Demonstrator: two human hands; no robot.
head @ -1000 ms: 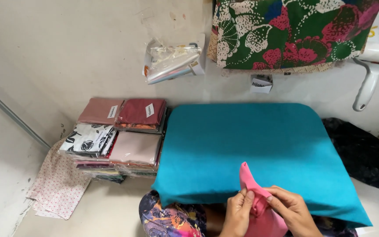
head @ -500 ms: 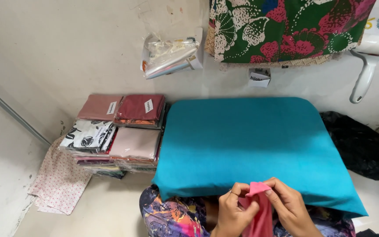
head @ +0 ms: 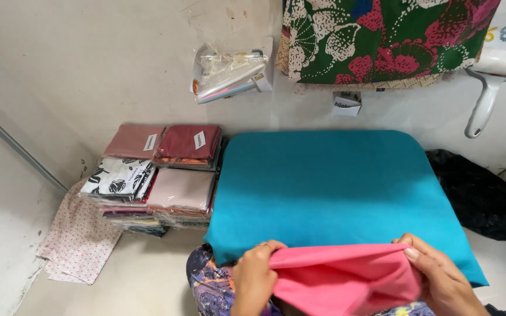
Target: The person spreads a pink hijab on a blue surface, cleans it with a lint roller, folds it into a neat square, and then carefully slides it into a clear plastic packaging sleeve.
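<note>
I have the pink cloth (head: 346, 278) stretched between my hands at the near edge of the teal pad (head: 335, 193). My left hand (head: 256, 278) pinches its left corner and my right hand (head: 440, 275) grips the right end, both closed on the fabric. The top edge is pulled fairly straight, but the rest hangs bunched below it, so I judge the spreading begun and the laying flat not yet done. The pad's surface is bare. To the left of the pad sit stacks of bagged folded fabrics (head: 159, 175). Beyond the pad's far edge a flowered cloth (head: 382, 38) hangs on the wall.
</note>
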